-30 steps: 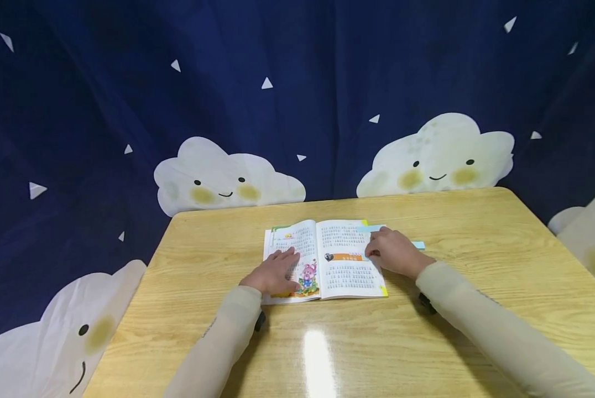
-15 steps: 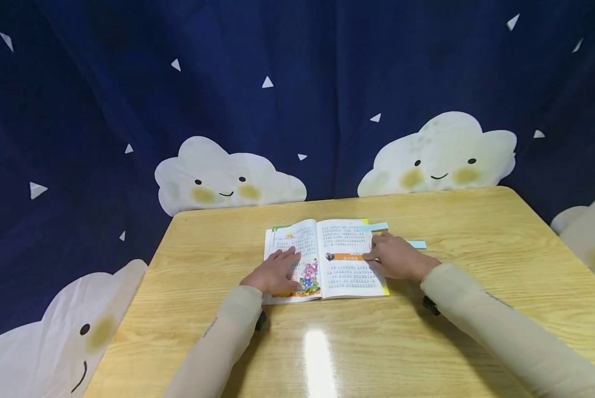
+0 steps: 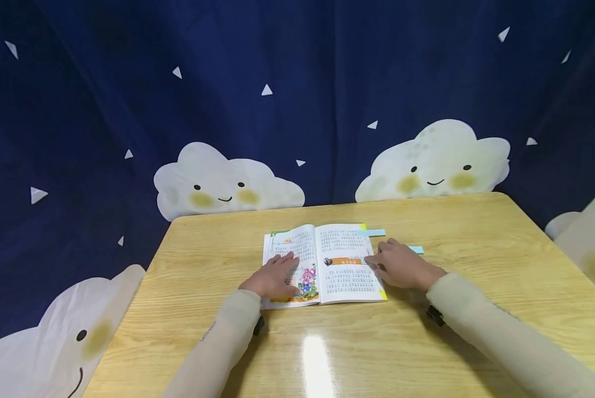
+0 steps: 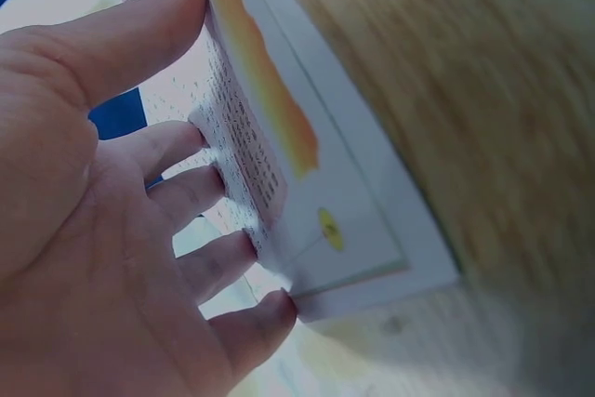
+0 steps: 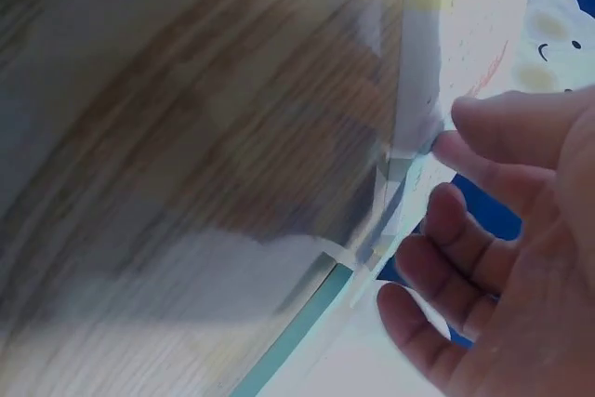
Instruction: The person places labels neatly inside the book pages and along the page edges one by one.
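Note:
An open book (image 3: 347,282) with printed pages lies on the wooden table. My left hand (image 3: 272,277) rests on its left page, fingers spread; in the left wrist view, the fingertips (image 4: 256,248) touch the paper and the thumb lies by a coloured drawing. At the right page's outer edge, my right hand (image 3: 399,264) presses with its index finger beside an orange heading bar (image 3: 346,261). A bit of light blue shows under that fingertip. Thumb and index finger stand slightly apart in the right wrist view, the other fingers (image 5: 432,267) loosely bent.
Above the right hand, a light blue sticky strip (image 3: 375,232) sticks out past the page edge. Another light blue piece (image 3: 416,250) shows behind the hand, on the table (image 3: 457,226). A dark blue cloth (image 3: 327,83) with clouds hangs behind the table.
The right hand has gone from pinching at the page edge to pressing there with its index finger, and has shifted slightly right and nearer. The left hand stays on its page.

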`<state>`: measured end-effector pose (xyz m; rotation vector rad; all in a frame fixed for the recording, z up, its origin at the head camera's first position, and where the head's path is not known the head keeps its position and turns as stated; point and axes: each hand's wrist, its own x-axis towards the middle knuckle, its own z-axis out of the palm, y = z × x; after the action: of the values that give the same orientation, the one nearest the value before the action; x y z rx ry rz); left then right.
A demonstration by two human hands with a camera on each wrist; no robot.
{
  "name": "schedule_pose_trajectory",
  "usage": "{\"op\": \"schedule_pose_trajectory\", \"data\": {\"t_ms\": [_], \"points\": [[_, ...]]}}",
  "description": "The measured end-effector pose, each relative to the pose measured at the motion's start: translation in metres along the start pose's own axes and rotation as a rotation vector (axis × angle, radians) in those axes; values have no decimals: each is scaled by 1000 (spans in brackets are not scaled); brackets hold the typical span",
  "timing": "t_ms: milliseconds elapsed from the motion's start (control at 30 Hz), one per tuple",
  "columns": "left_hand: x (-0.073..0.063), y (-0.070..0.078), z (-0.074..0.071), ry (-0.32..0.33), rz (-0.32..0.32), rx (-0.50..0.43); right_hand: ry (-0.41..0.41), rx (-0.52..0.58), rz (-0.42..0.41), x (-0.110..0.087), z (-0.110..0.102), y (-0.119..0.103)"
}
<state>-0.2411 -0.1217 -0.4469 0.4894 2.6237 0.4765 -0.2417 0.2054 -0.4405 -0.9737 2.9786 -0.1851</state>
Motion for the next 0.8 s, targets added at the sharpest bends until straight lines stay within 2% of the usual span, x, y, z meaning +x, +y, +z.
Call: {"op": "schedule_pose_trajectory", "data": {"t_ms": [233,433,600,800], "points": [[-1,0,0,6,-11,-7,-81,34,31,5,0,-5],[-2,0,1,9,0,-27,-66,83,3,-5,-1,-3],[0,-2,3,-8,19,-1,-68,120,31,-16,2,-3],[1,-2,3,6,4,13,-42,47,41,-11,0,-8]]}}
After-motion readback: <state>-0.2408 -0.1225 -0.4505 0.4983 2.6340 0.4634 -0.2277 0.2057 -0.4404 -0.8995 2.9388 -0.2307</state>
